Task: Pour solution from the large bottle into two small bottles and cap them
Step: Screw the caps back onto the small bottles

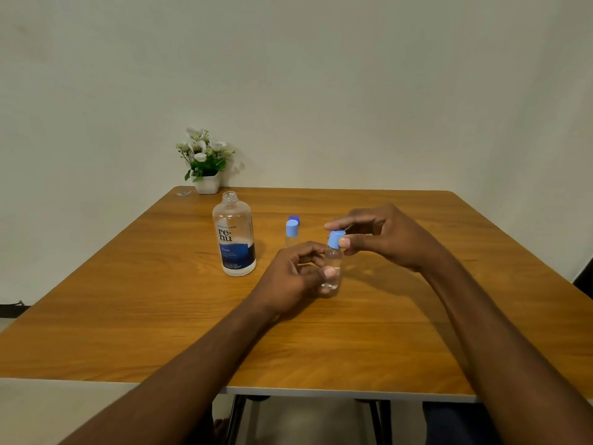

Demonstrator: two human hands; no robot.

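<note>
My left grip (301, 271) clamps the small bottle (333, 268) steady so my right grip (385, 239), pinching its blue cap (336, 239), can twist it shut; the large bottle (236, 239) stands clear at ten o'clock.

Wooden table (353, 332) (large bottle (236, 239), flowerpot (207, 184))

Dim, warm, even indoor light, soft shadows on the table (417, 316), wide-angle bending at edges, slightly soft focus
</note>
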